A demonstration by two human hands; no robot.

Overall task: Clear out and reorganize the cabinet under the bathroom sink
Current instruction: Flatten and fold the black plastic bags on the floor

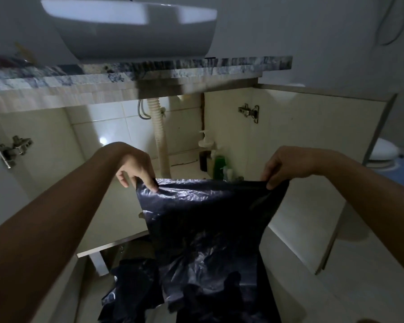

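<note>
Black plastic bag (205,229) hung stretched before the open cabinet (117,213); my left grip (135,169) pinched its top-left edge, right grip (282,166) the top-right. Green bottle (219,165) stood inside, back right.

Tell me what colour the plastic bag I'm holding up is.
The plastic bag is black with a glossy, crinkled sheen, seen in the head view.
</note>
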